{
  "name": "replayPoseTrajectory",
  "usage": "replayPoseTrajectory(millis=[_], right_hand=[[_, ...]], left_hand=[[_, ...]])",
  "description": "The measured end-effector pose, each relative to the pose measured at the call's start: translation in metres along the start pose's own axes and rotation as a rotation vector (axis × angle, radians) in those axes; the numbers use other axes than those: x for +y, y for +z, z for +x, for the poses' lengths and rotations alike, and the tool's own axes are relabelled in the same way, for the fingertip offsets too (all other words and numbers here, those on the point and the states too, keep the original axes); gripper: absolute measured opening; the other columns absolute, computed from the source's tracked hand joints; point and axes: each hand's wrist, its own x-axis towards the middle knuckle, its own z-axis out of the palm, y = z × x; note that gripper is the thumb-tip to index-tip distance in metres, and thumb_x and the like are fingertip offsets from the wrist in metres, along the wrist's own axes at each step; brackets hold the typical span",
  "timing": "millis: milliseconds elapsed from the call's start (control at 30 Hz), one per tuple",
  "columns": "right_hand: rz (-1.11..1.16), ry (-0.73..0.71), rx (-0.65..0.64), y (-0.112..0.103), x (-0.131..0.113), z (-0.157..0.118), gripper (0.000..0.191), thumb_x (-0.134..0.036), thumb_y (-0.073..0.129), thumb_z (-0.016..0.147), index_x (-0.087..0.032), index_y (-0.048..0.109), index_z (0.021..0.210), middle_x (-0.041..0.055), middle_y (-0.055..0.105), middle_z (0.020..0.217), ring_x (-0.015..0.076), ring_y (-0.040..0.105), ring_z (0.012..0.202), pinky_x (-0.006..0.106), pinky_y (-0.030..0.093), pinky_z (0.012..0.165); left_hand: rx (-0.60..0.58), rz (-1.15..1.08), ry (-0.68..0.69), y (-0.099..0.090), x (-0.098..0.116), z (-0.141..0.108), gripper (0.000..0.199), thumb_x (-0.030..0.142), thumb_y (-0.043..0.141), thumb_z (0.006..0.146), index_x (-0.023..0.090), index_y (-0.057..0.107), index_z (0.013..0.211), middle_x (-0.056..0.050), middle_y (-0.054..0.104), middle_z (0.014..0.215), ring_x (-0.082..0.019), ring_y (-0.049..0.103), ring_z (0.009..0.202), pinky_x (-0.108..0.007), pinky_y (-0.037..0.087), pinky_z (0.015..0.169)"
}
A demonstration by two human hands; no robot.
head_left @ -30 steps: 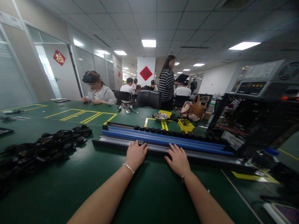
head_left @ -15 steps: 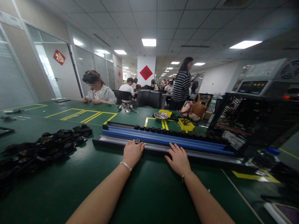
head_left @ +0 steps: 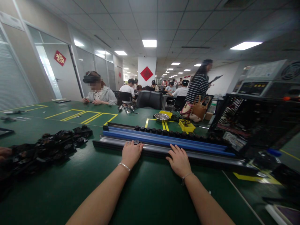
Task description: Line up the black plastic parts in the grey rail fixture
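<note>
My left hand [head_left: 132, 153] is at the front edge of a long grey metal rail [head_left: 199, 153]. Its fingers are closed around a small black round part [head_left: 136, 142], which sits at the rail and is partly covered by them. Farther right, my right hand [head_left: 180, 159] lies on the same rail with its fingers apart, holding nothing. Just behind runs a blue rail [head_left: 164, 137], parallel to the grey one. Along its far side stands a row of small black parts [head_left: 159, 130], similar in look to the one at my left hand.
A heap of black parts [head_left: 53, 143] covers the left of the green table [head_left: 145, 193]; another person's hand [head_left: 5, 153] is at its edge. Behind the rails are a metal bowl [head_left: 161, 116] and a yellow tray [head_left: 187, 125]. An open black computer case [head_left: 248, 118] stands right.
My left hand has slid slightly left along the rail with the small black round part. My right hand stays put. Another person's hand has appeared at the left edge; a standing person moved right.
</note>
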Motion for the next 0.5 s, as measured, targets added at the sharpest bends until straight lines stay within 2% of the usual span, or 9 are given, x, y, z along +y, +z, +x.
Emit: replayPoseTrajectory(millis=[500], right_hand=[[0.028, -0.005, 0.008, -0.0005, 0.0002, -0.0005, 0.020, -0.037, 0.049, 0.083, -0.023, 0.062, 0.091, 0.0060, 0.046, 0.138, 0.0275, 0.036, 0.129, 0.047, 0.026, 0.103]], left_hand=[[-0.046, -0.004, -0.038, -0.0038, -0.0031, -0.0011, 0.042, 0.044, 0.030, 0.092, 0.030, 0.066, 0.111, -0.011, 0.064, 0.114, -0.024, 0.056, 0.111, -0.038, 0.039, 0.094]])
